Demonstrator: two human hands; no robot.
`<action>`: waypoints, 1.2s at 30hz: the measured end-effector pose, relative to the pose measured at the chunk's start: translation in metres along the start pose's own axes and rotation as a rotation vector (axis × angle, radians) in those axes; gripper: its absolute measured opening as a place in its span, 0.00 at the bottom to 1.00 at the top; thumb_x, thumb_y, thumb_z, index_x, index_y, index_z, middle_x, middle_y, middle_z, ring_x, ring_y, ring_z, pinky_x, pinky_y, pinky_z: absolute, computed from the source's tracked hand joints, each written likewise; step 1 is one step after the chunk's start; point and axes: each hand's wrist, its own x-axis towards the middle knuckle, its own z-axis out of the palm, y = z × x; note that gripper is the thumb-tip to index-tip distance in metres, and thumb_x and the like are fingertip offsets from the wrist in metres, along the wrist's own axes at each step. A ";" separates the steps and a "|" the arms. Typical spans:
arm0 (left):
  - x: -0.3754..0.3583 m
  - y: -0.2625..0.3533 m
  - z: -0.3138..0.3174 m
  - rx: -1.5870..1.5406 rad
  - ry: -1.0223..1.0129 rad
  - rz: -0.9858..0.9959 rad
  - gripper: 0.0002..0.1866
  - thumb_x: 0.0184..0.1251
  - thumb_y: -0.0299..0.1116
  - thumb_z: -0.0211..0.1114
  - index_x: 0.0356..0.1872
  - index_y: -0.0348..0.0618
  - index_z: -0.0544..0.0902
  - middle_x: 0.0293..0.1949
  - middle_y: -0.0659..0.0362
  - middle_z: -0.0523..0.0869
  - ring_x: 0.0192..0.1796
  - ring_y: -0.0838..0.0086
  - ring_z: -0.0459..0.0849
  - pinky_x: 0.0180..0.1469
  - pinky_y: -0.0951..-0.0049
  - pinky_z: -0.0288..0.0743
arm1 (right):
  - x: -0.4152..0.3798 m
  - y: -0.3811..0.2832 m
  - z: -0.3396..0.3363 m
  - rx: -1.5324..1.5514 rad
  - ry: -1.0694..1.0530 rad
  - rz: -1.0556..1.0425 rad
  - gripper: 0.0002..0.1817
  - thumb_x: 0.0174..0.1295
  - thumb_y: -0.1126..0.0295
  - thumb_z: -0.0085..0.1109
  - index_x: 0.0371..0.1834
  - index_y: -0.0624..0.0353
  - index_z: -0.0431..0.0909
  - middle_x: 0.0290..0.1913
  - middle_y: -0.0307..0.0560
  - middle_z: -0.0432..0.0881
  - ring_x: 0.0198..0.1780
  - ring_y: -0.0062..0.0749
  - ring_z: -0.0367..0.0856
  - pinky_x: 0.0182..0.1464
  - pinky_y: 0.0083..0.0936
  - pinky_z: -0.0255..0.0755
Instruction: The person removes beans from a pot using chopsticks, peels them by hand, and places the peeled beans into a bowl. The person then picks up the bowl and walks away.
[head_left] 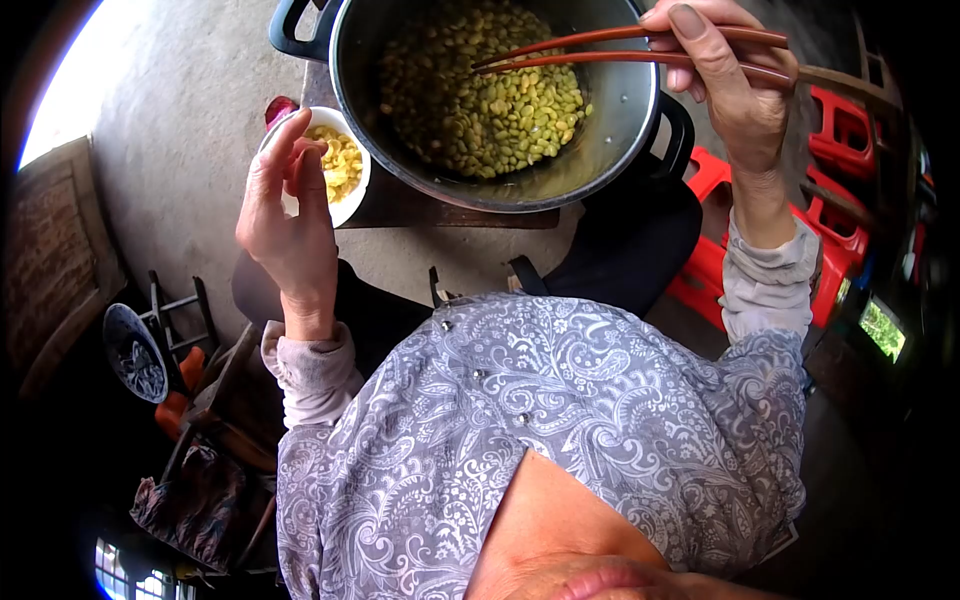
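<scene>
My right hand (735,75) grips a pair of reddish-brown chopsticks (610,58) over the right side of a big metal pot (605,150). Their tips reach down to the green beans (500,110) that cover the pot's bottom. At the pot's left, my left hand (285,210) is raised by a white bowl (352,205) holding yellow pieces (345,165). Its fingers are loosely curled and somewhat apart, with nothing visible in them. The hand hides part of the bowl.
Pot and bowl stand on a low wooden bench (450,212). Red plastic stools (705,285) are at the right. A dark basin (138,350) and a small chair frame (185,310) stand at the left. A dark red object (280,108) lies behind the bowl.
</scene>
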 end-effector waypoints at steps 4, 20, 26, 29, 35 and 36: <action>0.000 -0.002 0.000 -0.013 0.003 0.017 0.16 0.78 0.24 0.64 0.63 0.41 0.84 0.57 0.54 0.90 0.52 0.73 0.90 0.59 0.70 0.85 | 0.003 0.002 0.009 -0.051 -0.024 0.107 0.11 0.74 0.67 0.64 0.37 0.63 0.87 0.27 0.40 0.86 0.22 0.17 0.81 0.23 0.14 0.71; 0.017 0.036 0.007 -0.064 -0.015 0.229 0.18 0.68 0.20 0.72 0.57 0.45 0.90 0.44 0.57 0.91 0.39 0.76 0.90 0.41 0.75 0.85 | -0.005 0.013 -0.029 0.287 0.402 0.190 0.14 0.76 0.63 0.59 0.35 0.60 0.83 0.26 0.39 0.84 0.21 0.14 0.77 0.20 0.10 0.65; 0.031 0.071 0.015 0.031 -0.101 0.575 0.28 0.59 0.24 0.77 0.63 0.48 0.85 0.47 0.53 0.87 0.44 0.64 0.88 0.42 0.67 0.83 | -0.027 0.030 -0.041 0.732 0.189 0.384 0.14 0.77 0.65 0.60 0.45 0.68 0.84 0.32 0.43 0.82 0.23 0.11 0.68 0.23 0.11 0.58; 0.024 0.065 0.013 0.061 -0.005 0.637 0.25 0.58 0.20 0.75 0.59 0.44 0.87 0.40 0.56 0.88 0.39 0.65 0.88 0.40 0.66 0.83 | -0.035 0.016 -0.014 0.908 0.089 0.498 0.14 0.77 0.65 0.59 0.47 0.69 0.81 0.34 0.44 0.82 0.23 0.10 0.69 0.21 0.08 0.58; 0.007 0.022 -0.020 0.294 -0.069 0.250 0.10 0.67 0.27 0.73 0.48 0.44 0.90 0.40 0.56 0.90 0.40 0.61 0.89 0.43 0.63 0.83 | -0.002 0.029 -0.034 0.581 0.084 0.172 0.14 0.78 0.64 0.58 0.46 0.67 0.84 0.34 0.43 0.83 0.25 0.12 0.73 0.24 0.09 0.62; 0.005 0.003 -0.025 0.437 -0.251 0.160 0.10 0.70 0.37 0.71 0.46 0.45 0.90 0.48 0.58 0.90 0.51 0.59 0.87 0.52 0.59 0.79 | 0.007 0.018 -0.021 0.430 0.077 0.103 0.14 0.77 0.63 0.60 0.42 0.64 0.84 0.32 0.42 0.84 0.24 0.12 0.76 0.24 0.10 0.65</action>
